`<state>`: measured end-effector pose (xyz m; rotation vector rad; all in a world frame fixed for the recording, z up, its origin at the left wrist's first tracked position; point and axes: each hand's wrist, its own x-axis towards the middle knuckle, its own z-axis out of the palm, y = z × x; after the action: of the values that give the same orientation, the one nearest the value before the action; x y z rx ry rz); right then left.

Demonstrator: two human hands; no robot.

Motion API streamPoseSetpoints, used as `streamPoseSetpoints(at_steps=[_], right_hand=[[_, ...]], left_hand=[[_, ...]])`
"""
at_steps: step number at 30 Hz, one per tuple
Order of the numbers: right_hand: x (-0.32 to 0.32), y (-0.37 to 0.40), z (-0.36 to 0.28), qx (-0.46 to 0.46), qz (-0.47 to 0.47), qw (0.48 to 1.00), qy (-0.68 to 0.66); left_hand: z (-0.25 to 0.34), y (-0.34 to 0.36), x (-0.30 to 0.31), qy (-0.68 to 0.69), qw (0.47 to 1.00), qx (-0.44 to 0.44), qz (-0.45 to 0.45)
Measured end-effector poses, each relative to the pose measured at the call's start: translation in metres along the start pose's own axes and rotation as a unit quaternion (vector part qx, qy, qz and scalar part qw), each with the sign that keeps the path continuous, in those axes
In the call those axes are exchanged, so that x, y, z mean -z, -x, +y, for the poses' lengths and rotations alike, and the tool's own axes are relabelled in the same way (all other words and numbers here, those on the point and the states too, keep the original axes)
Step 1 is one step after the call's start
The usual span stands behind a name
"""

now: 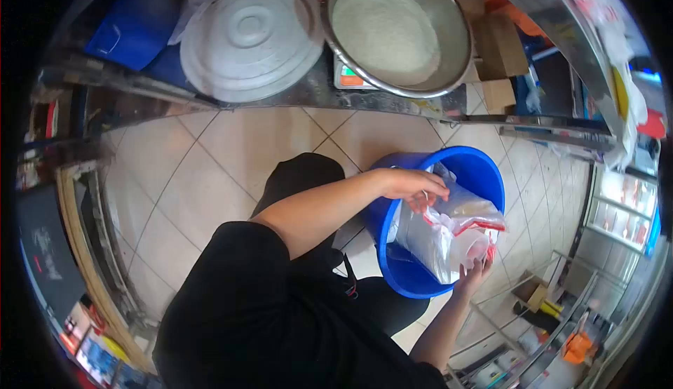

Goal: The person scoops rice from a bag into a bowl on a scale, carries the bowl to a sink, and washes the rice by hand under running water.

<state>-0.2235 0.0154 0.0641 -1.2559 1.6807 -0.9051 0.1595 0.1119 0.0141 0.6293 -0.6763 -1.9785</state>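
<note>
A blue bucket (475, 164) stands on the floor in front of my bent legs. Inside it is a plastic bag (427, 245), white and partly see-through, with red print along its open upper edge. My left hand (417, 187) is at the far side of the bag's mouth, fingers curled down by the edge; its hold is partly hidden. At the near right side, my right hand (477, 273) has its fingers closed on the plastic at the rim. A rounded translucent shape (471, 246) shows beside those fingers; I cannot make out what it is.
On a dark counter (294, 108) beyond the bucket, a metal bowl (457, 59) of pale powder rests on a scale (352, 79). Left of it lies a round grey lid (249, 31). Cardboard boxes (501, 45) stand to the right. A metal rack (505, 326) is at lower right.
</note>
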Motion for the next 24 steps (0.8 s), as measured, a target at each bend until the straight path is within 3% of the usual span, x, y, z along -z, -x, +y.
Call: streamPoseSetpoints(at_steps=[1, 2, 3, 4, 5, 7, 8, 9, 10, 11, 12, 13, 17, 18, 19, 20, 21, 23, 24], right_hand=[[0.002, -0.007, 0.006, -0.070, 0.010, 0.997, -0.035], [0.003, -0.022, 0.031, -0.072, 0.035, 0.996, -0.042], [0.012, -0.044, 0.070, 0.153, -0.083, 0.935, 0.310], [0.031, -0.057, 0.088, 0.316, -0.187, 0.694, 0.620], [0.016, -0.040, 0.067, 0.324, -0.130, 0.809, 0.473], [0.003, -0.006, -0.018, 0.043, -0.094, 0.917, 0.385], [0.009, -0.013, -0.013, 0.032, -0.065, 0.922, 0.380], [0.016, -0.019, -0.001, 0.096, 0.070, 0.951, 0.284], [0.013, -0.018, 0.002, 0.160, 0.198, 0.950, 0.181], [0.003, -0.010, 0.009, 0.263, 0.267, 0.895, 0.242], [-0.003, -0.013, 0.045, 0.295, 0.111, 0.872, 0.374], [-0.006, -0.018, 0.078, 0.314, -0.054, 0.815, 0.484], [-0.005, 0.008, 0.030, 0.268, -0.060, 0.849, 0.452], [0.009, 0.015, 0.013, 0.249, -0.019, 0.910, 0.330], [0.023, 0.024, 0.005, 0.221, 0.020, 0.954, 0.203], [0.036, 0.034, 0.004, 0.220, 0.080, 0.952, 0.196], [0.048, 0.043, 0.011, 0.217, 0.139, 0.948, 0.188], [0.062, 0.043, 0.058, 0.134, 0.281, 0.934, 0.175], [0.067, 0.042, 0.078, 0.091, 0.308, 0.929, 0.184]], left_hand=[[0.000, -0.002, 0.003, 0.025, 1.000, -0.006, 0.002], [0.001, 0.001, 0.002, 0.028, 1.000, 0.003, 0.003], [0.003, 0.001, -0.001, 0.029, 0.999, 0.016, -0.009], [0.004, -0.002, -0.001, 0.026, 0.999, 0.023, -0.006], [0.002, -0.005, 0.001, 0.023, 0.999, 0.032, -0.004], [0.006, -0.009, 0.004, 0.055, 0.998, 0.029, -0.004], [0.006, -0.013, 0.009, 0.065, 0.997, 0.021, -0.019], [0.004, -0.016, 0.012, 0.075, 0.997, 0.013, -0.026], [0.003, -0.019, 0.015, 0.066, 0.997, 0.025, -0.037], [0.002, -0.020, 0.018, 0.089, 0.995, 0.031, -0.045], [0.002, -0.020, 0.020, 0.112, 0.992, 0.035, -0.047], [0.003, -0.019, 0.019, 0.101, 0.993, 0.045, -0.048], [0.005, -0.011, 0.008, 0.120, 0.991, 0.044, 0.033], [0.001, -0.008, 0.000, -0.018, 0.985, 0.010, 0.173], [-0.007, -0.003, -0.005, -0.155, 0.939, -0.025, 0.307], [-0.017, 0.004, -0.006, -0.241, 0.886, -0.075, 0.389], [-0.028, 0.011, -0.008, -0.255, 0.882, -0.068, 0.389], [-0.042, 0.020, -0.018, -0.393, 0.731, -0.181, 0.527], [-0.043, 0.026, -0.031, -0.428, 0.721, -0.212, 0.502]])
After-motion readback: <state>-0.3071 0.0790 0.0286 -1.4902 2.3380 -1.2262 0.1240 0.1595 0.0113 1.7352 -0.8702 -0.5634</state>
